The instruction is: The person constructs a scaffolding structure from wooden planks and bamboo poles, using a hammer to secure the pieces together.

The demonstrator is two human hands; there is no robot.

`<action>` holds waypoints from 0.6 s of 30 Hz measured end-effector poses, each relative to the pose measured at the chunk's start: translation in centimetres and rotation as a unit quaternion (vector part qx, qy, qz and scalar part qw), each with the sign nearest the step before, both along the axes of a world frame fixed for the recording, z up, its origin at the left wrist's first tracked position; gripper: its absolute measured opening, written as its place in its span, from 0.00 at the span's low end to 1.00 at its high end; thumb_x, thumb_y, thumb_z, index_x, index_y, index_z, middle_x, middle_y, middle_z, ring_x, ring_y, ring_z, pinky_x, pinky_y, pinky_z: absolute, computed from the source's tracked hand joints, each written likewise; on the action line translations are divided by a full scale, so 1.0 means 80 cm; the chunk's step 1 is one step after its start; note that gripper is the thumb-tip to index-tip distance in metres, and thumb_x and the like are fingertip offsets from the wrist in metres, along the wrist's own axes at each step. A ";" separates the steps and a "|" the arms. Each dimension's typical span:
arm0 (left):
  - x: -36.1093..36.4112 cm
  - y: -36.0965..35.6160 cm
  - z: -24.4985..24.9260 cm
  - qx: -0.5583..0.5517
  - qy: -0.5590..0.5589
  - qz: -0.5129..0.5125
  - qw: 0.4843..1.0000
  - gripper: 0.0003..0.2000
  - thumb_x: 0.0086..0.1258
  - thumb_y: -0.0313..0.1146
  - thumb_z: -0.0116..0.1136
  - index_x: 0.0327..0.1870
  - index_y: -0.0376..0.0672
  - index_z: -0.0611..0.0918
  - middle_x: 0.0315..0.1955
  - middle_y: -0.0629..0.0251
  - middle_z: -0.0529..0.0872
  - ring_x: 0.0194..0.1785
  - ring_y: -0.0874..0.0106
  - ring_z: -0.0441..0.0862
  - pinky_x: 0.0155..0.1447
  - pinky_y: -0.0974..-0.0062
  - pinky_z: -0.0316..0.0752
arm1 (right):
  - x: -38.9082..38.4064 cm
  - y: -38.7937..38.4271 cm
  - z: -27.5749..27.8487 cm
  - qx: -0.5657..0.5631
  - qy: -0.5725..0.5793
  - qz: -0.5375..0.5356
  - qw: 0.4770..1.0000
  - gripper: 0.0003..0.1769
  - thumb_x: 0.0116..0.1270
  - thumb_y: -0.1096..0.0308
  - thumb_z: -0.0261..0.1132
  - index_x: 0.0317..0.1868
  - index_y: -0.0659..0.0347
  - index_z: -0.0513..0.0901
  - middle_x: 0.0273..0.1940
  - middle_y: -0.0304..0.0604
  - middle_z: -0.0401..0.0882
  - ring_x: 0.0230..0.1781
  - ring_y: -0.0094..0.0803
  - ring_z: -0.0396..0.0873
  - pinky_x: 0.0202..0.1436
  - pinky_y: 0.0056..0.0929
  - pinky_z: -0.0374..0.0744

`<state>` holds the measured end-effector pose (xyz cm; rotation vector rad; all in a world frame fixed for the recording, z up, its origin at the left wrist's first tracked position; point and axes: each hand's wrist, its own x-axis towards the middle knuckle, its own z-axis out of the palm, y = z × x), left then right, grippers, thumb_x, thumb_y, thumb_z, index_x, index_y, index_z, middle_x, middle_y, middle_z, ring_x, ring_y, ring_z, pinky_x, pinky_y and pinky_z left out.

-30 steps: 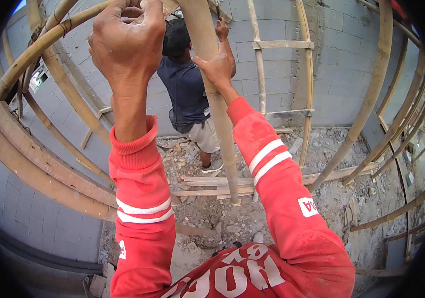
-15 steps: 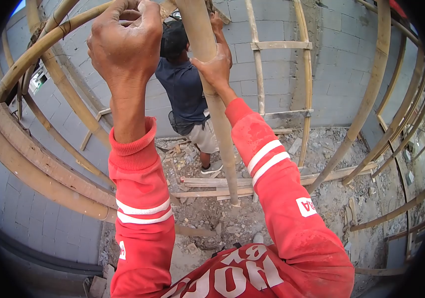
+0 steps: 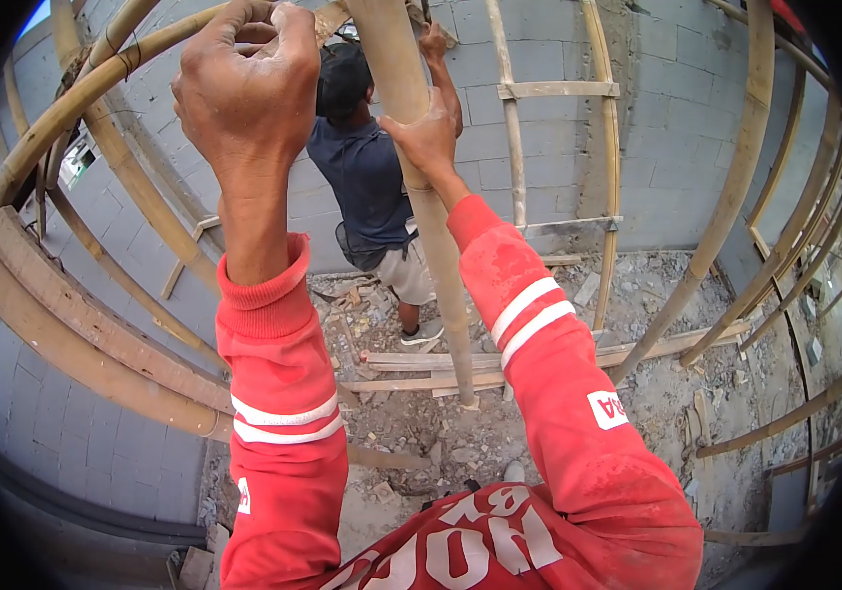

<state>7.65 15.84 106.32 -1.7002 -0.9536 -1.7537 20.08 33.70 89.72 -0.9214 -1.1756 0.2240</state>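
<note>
My left hand [image 3: 247,93] is raised at the upper left with its fingers curled and pinched together at the top edge; whatever they grip is too hidden to name. My right hand [image 3: 429,138] is wrapped round an upright bamboo pole [image 3: 438,246], which runs from the top edge down to the rubble floor. Beside my left hand, a horizontal bamboo pole [image 3: 82,93] curves away to the left. Both my arms wear red sleeves with white stripes.
Another person [image 3: 357,187] in a dark shirt and cap stands beyond the pole, facing a grey block wall [image 3: 662,167], one arm raised. A wooden ladder-like frame [image 3: 559,90] leans there. Bamboo poles stand on both sides, and planks [image 3: 401,382] lie on rubble.
The other person's raised hand and body have shifted very slightly. My hands hold nearly the same positions.
</note>
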 end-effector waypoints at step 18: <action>-0.001 0.000 0.001 0.003 0.006 -0.003 1.000 0.18 0.68 0.44 0.60 0.45 0.37 0.90 0.34 0.55 0.92 0.41 0.64 0.91 0.53 0.69 0.81 | 0.000 0.001 0.000 -0.018 -0.008 -0.014 1.000 0.42 0.46 0.50 0.79 0.59 0.65 0.75 0.45 0.60 0.88 0.47 0.55 0.88 0.52 0.47 0.84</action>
